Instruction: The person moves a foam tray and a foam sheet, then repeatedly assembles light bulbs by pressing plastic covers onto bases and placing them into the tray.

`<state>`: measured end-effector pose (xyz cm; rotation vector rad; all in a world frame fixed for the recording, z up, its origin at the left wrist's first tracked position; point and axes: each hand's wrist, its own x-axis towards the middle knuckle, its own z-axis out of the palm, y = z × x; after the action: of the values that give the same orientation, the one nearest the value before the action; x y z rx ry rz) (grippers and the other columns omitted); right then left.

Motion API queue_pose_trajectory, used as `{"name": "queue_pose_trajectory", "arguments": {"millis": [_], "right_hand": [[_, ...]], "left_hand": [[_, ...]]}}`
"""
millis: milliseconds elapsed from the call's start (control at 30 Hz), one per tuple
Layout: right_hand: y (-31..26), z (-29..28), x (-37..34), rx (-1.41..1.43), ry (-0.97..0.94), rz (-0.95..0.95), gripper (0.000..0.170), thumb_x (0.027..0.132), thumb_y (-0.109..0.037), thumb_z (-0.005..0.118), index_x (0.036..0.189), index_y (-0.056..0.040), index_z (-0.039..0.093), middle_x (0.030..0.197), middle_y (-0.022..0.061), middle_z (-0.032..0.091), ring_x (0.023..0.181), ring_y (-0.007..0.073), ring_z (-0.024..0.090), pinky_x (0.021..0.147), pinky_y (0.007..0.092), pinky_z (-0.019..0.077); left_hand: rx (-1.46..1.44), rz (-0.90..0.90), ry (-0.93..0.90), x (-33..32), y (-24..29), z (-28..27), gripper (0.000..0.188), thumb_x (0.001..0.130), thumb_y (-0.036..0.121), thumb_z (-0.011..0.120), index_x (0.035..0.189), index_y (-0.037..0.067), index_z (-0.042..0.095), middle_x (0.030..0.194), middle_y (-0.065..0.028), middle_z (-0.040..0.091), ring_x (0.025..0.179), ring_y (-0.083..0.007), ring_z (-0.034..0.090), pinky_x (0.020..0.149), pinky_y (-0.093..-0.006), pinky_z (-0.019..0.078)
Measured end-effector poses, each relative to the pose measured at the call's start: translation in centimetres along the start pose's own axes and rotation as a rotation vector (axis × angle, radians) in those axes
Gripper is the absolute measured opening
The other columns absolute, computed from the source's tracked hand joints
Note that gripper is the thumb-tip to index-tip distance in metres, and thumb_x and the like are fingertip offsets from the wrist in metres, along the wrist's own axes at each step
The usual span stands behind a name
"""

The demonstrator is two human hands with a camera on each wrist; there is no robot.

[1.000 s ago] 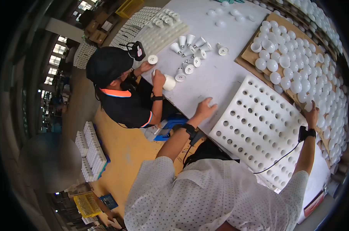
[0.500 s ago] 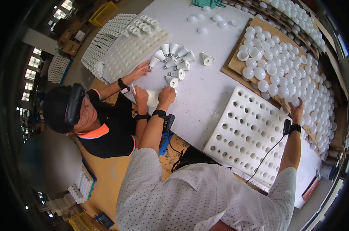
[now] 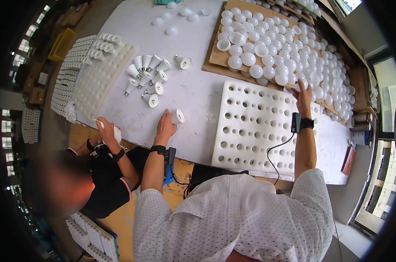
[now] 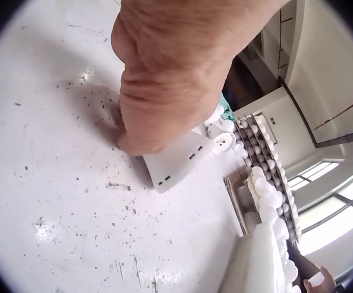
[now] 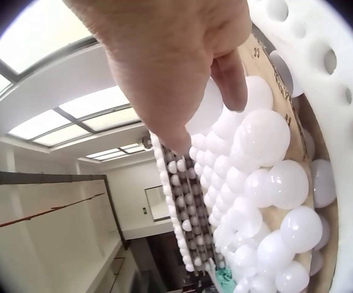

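Clock read on the head view, 12 at its top. We note the hands well apart. The left hand (image 3: 165, 125) grips a lamp base (image 3: 180, 116) by its narrow end; the wide face points toward 3 o'clock, low over the worktop (image 3: 198, 97). Whether it touches down, we cannot tell. The right hand (image 3: 302, 101), near 3 o'clock of the left, pinches a white globe (image 5: 207, 107) between thumb and finger.

Between the hands we log a thick white foam tray (image 3: 231, 122) with rows of round holes. At 11 o'clock of the left hand: a loose cluster of lamp bases (image 3: 146, 79); one stray base (image 3: 184, 62) lies past it, between 12 and 1. Toward 11 o'clock of the right hand, crowded globes (image 3: 269, 60) cover a cardboard sheet (image 3: 216, 55). We find a second person's hand (image 3: 106, 129) at 9 o'clock of the left.
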<state>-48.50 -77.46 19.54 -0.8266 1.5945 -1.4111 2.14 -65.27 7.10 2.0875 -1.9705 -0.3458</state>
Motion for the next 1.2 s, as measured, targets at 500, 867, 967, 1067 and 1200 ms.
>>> {"name": "queue_pose_trajectory", "arguments": {"millis": [500, 867, 967, 1067, 1200], "right_hand": [[1.7, 1.3, -17.5, 0.572, -0.844, 0.189, 0.079, 0.064, -0.021, 0.075, 0.129, -0.0101, 0.031, 0.111, 0.0123, 0.052, 0.084, 0.0205, 0.058, 0.063, 0.0259, 0.0474], [1.4, 1.7, -18.7, 0.666, -0.929, 0.263, 0.071, 0.063, -0.024, 0.076, 0.121, -0.0091, 0.037, 0.104, 0.0117, 0.053, 0.076, 0.0167, 0.057, 0.057, 0.0246, 0.0487], [1.3, 1.8, -18.6, 0.640, -0.955, 0.273, 0.070, 0.064, -0.023, 0.076, 0.121, -0.0093, 0.037, 0.104, 0.0110, 0.054, 0.079, 0.0166, 0.058, 0.058, 0.0244, 0.0499], [0.7, 1.9, -18.5, 0.475, -0.953, 0.178, 0.067, 0.065, -0.019, 0.074, 0.120, -0.0091, 0.037, 0.103, 0.0099, 0.055, 0.082, 0.0159, 0.057, 0.058, 0.0240, 0.0500], [-0.3, 2.0, -18.5, 0.287, -0.991, 0.120, 0.069, 0.061, -0.016, 0.075, 0.120, -0.0092, 0.039, 0.103, 0.0079, 0.056, 0.089, 0.0158, 0.057, 0.071, 0.0289, 0.0496]], "left_hand": [[-1.304, 0.178, -0.548, -5.6, 23.9, -7.9, 0.046, 0.070, 0.005, 0.068, 0.111, -0.004, 0.048, 0.099, -0.0129, 0.062, 0.093, -0.0209, 0.061, 0.072, -0.0304, 0.0517], [-1.312, 0.059, -0.771, -5.9, 25.0, -9.9, 0.041, 0.069, 0.016, 0.071, 0.104, 0.001, 0.057, 0.086, -0.0046, 0.064, 0.069, -0.0098, 0.060, 0.057, -0.0228, 0.0490], [-1.302, 0.033, -0.797, -5.9, 24.6, -9.9, 0.039, 0.070, 0.017, 0.071, 0.103, 0.001, 0.057, 0.083, -0.0044, 0.064, 0.061, -0.0091, 0.058, 0.050, -0.0215, 0.0475], [-1.337, 0.020, -0.812, -6.0, 24.1, -9.9, 0.041, 0.069, 0.017, 0.071, 0.103, -0.001, 0.056, 0.084, -0.0083, 0.064, 0.058, -0.0092, 0.057, 0.046, -0.0202, 0.0456], [-1.317, 0.023, -0.833, -5.9, 23.7, -10.1, 0.042, 0.068, 0.017, 0.071, 0.101, -0.003, 0.056, 0.084, -0.0116, 0.064, 0.058, -0.0093, 0.057, 0.046, -0.0196, 0.0452]]}}
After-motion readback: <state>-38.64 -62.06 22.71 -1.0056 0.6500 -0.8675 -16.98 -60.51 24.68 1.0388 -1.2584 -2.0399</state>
